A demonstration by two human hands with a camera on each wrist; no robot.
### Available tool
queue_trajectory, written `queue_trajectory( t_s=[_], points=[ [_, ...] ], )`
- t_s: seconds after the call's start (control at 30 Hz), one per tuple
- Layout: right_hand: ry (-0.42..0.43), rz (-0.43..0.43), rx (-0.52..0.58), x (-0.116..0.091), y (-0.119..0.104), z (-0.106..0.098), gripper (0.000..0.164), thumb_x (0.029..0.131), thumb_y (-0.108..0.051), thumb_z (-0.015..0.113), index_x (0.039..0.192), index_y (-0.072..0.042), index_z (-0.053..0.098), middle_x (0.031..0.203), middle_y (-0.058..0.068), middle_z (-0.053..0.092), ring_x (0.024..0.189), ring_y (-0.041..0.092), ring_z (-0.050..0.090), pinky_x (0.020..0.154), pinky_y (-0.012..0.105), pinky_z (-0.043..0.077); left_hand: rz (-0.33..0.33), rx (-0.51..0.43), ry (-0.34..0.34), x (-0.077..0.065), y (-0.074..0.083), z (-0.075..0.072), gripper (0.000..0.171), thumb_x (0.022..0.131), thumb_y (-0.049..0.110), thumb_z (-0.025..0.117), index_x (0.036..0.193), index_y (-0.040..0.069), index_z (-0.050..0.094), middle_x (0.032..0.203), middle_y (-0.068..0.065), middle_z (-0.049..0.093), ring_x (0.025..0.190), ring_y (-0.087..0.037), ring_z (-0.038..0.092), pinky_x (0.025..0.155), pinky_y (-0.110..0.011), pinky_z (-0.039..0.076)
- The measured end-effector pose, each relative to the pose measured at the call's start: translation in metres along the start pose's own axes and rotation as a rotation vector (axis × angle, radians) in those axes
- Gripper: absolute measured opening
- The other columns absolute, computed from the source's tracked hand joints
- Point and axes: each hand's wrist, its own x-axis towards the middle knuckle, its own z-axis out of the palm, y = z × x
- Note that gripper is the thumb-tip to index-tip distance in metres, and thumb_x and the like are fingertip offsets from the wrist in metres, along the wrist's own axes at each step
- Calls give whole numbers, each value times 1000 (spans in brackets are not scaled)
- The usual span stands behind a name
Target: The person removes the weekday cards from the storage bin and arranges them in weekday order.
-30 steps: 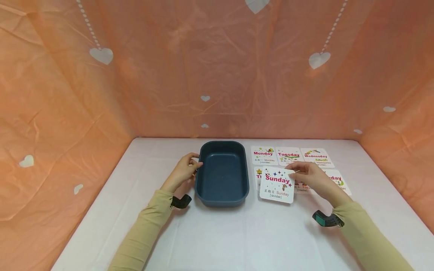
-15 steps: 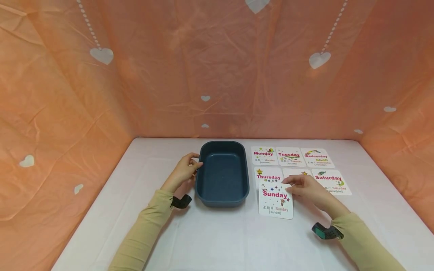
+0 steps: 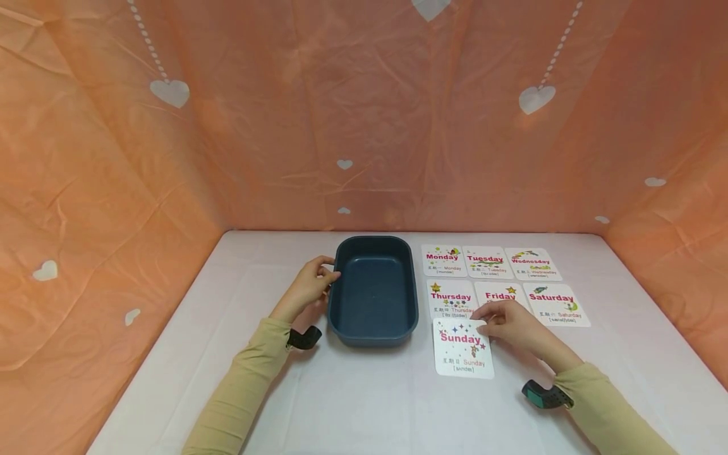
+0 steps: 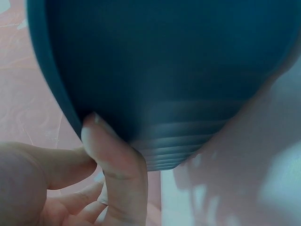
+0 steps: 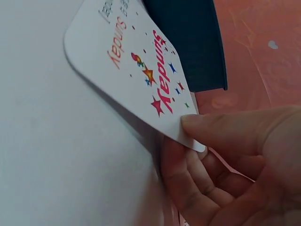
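The Sunday card (image 3: 463,357) is pinched at its upper right corner between the thumb and fingers of my right hand (image 3: 514,327). In the right wrist view the card (image 5: 127,61) tilts, its held corner raised from the white table. My left hand (image 3: 307,287) grips the left rim of a dark blue bin (image 3: 373,303). Its index finger (image 4: 120,165) lies against the bin wall in the left wrist view. Behind the Sunday card lie the Thursday card (image 3: 450,297), the Friday card (image 3: 499,294), partly hidden by my right hand, and the Saturday card (image 3: 557,306).
Farther back is a row with the Monday card (image 3: 442,260), the Tuesday card (image 3: 487,261) and the Wednesday card (image 3: 533,264). An orange curtain (image 3: 273,139) with pale hearts encloses the white table (image 3: 364,404) at the back and sides.
My right hand has brought the Sunday card toward me and down, from over the Thursday card to just in front of it. The left hand and the bin have stayed put.
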Motion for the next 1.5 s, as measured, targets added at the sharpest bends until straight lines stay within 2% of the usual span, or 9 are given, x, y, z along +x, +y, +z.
queue_trajectory(
  t_s=[0.27, 0.47, 0.87, 0.93, 1.5],
  points=[
    [33, -2, -89, -2, 0, 4, 19, 78, -2, 74, 97, -4, 71, 92, 5, 65, 75, 18, 55, 63, 24, 48, 7, -2, -6, 1, -3, -1, 40, 97, 9, 56, 133, -5, 44, 80, -14, 54, 53, -16, 51, 45, -30, 44],
    [79, 11, -146, -3, -2, 6, 18, 75, -4, 78, 92, -4, 72, 84, 3, 61, 75, 17, 54, 62, 24, 47, 2, -8, -8, 0, 0, 0, 41, 97, 7, 55, 134, -6, 43, 84, -19, 55, 53, -15, 50, 45, -29, 44],
    [114, -43, -177, -1, 0, 8, 16, 73, -2, 78, 88, -4, 72, 76, 0, 60, 71, 17, 53, 62, 24, 45, -16, 16, -1, -3, 4, 0, 41, 97, 10, 56, 134, -4, 44, 85, -16, 57, 52, -15, 51, 42, -26, 41],
    [119, -44, -177, -1, -1, 9, 16, 73, -1, 78, 87, -3, 72, 75, 0, 60, 70, 17, 53, 61, 24, 45, -15, 17, 3, 1, -1, 0, 41, 97, 11, 57, 133, -3, 44, 84, -13, 57, 52, -14, 51, 42, -28, 42],
    [136, -11, -186, -3, -3, 14, 16, 73, -1, 79, 87, -4, 72, 77, 1, 60, 71, 17, 53, 61, 25, 46, -6, -9, -8, 0, -3, -1, 42, 97, 11, 56, 133, -5, 43, 84, -15, 57, 51, -16, 50, 43, -28, 41]
  ],
)
